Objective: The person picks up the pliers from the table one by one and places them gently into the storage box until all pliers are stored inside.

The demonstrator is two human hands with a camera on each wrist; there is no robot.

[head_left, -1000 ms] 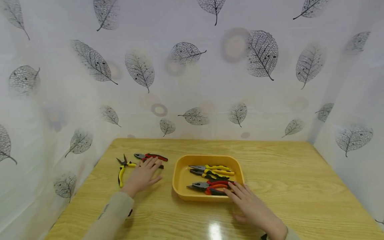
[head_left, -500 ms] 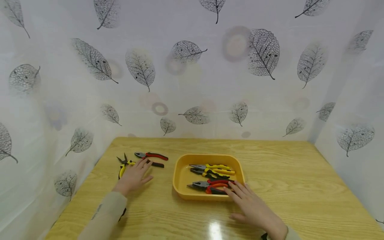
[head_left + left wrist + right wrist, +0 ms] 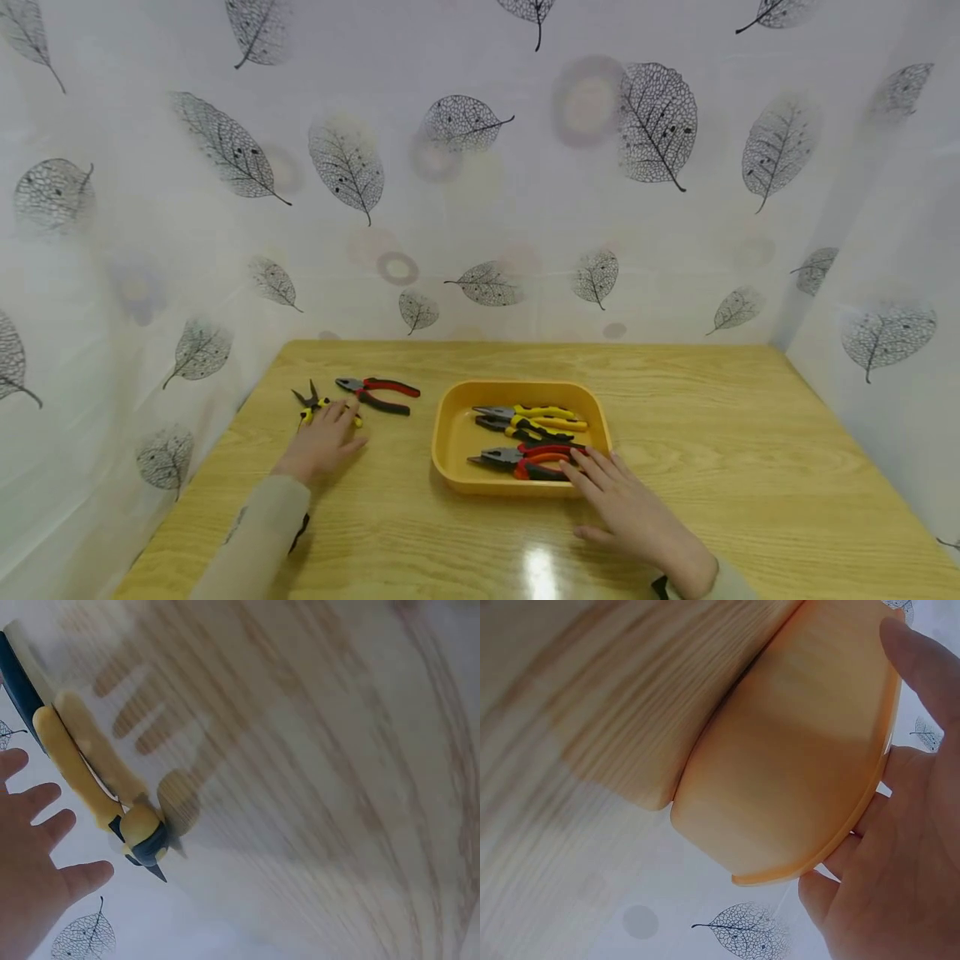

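In the head view my left hand (image 3: 321, 442) reaches over yellow-and-black pliers (image 3: 311, 403), covering much of their handles. The left wrist view shows that hand's fingers extended and spread beside the pliers (image 3: 71, 761), holding nothing. Just beyond lie red-and-black pliers (image 3: 367, 390), handles apart. My right hand (image 3: 633, 512) rests with extended fingers over the front right corner of a yellow tray (image 3: 495, 486). From the right wrist, its fingers lie along the tray's rim (image 3: 866, 806), thumb apart. Inside the tray are yellow-and-black pliers (image 3: 555, 412) and red-and-black pliers (image 3: 517, 456), partly overlapping.
A wooden table (image 3: 705, 417) carries everything. White curtains (image 3: 480, 208) printed with dark leaves hang behind it and along both sides. Bare wood lies between the loose pliers and the tray, and to the tray's right.
My left hand has drawn back to the left, off the red-and-black pliers, and now covers the handles of the yellow-and-black ones. The right hand stays at the tray.
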